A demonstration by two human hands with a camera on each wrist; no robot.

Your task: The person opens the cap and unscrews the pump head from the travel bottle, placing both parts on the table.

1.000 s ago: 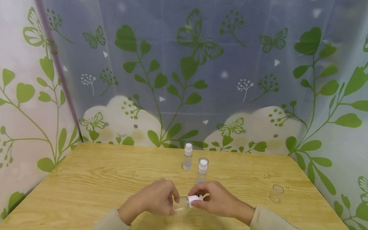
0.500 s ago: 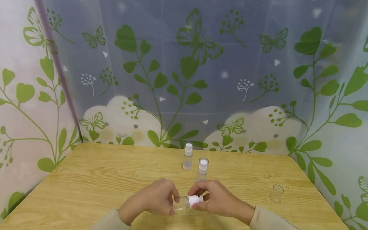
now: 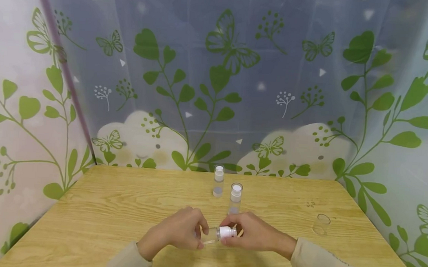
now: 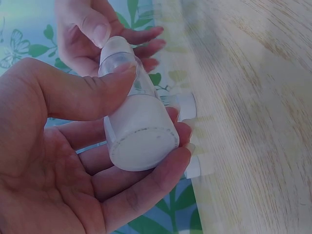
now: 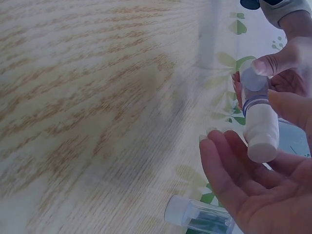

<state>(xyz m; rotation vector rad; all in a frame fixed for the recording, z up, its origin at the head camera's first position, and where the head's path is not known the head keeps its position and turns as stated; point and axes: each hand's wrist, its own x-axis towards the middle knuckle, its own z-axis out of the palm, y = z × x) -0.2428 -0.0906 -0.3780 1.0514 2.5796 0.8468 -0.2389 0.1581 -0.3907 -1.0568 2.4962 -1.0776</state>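
In the head view a small clear pump bottle (image 3: 212, 234) with a white collar and pump top lies tilted between both hands above the table. My left hand (image 3: 179, 229) grips its body. In the left wrist view the thumb presses one side and the fingers curl beneath, near the white base (image 4: 144, 139). My right hand (image 3: 253, 232) has its thumb and forefinger at the white collar (image 3: 225, 232). From the right wrist view, the thumb lies along the collar and the other fingers (image 5: 219, 165) spread on the far side, loosely bent.
Two similar pump bottles stand beyond the hands, one farther back (image 3: 218, 182) and one nearer (image 3: 236, 194), close behind the right hand. A clear cap (image 3: 321, 225) sits on the right of the wooden table (image 3: 129, 193). Patterned curtains (image 3: 188, 74) enclose the table's back and sides.
My right hand's fingers have shifted slightly around the white collar, showing more of it. My left hand and the bottle stay in nearly the same place.
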